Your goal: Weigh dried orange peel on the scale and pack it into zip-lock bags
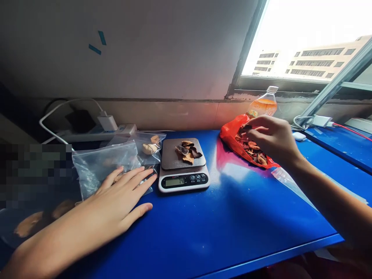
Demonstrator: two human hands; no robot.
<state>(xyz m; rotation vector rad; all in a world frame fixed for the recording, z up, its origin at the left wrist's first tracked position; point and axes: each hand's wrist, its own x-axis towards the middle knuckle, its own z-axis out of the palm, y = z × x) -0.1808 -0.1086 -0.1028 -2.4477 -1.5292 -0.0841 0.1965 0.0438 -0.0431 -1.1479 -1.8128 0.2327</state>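
My left hand (124,197) lies with fingers spread over clear zip bags (104,162), left of a kitchen scale (183,164). Several curled, dried brown slices (188,151) rest on the scale's metal plate, and its small display (174,181) is lit with digits too small to read surely. Over a red plastic bag (231,133) my right hand (270,135) pinches a dark dried piece (246,127) between thumb and fingers. More dried slices (252,149) fill the mouth of that bag; the hand hides part of them.
An orange drink bottle (266,101) stands behind the red bag. At the back left are a power strip (124,130) and a white charger (107,122) with its cable. Another clear bag (148,149) holds pale dried pieces. The blue table's front edge (270,257) runs below.
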